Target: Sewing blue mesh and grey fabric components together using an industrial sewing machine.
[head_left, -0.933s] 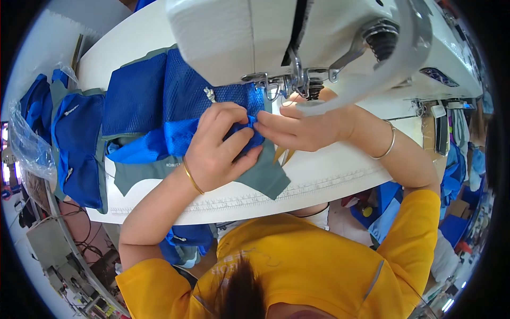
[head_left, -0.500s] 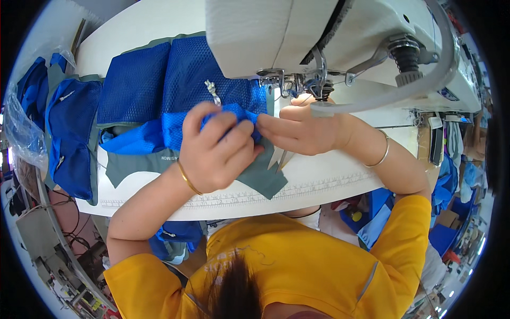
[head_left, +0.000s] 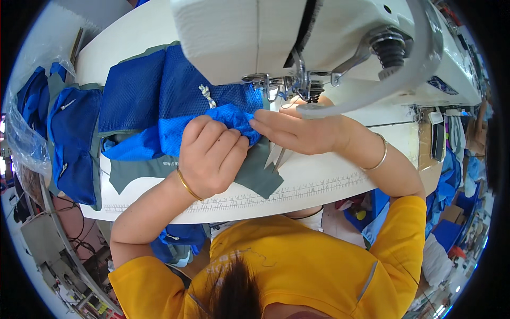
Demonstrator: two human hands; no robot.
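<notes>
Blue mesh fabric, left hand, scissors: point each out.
Blue mesh fabric [head_left: 207,98], head view, flat mesh panel.
Left hand [head_left: 212,157], head view, back of hand.
Scissors [head_left: 277,156], head view, blades on table.

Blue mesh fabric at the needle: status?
Left hand gripping blue mesh fabric. Right hand pinching its edge by the presser foot. Nothing blocking.
</notes>
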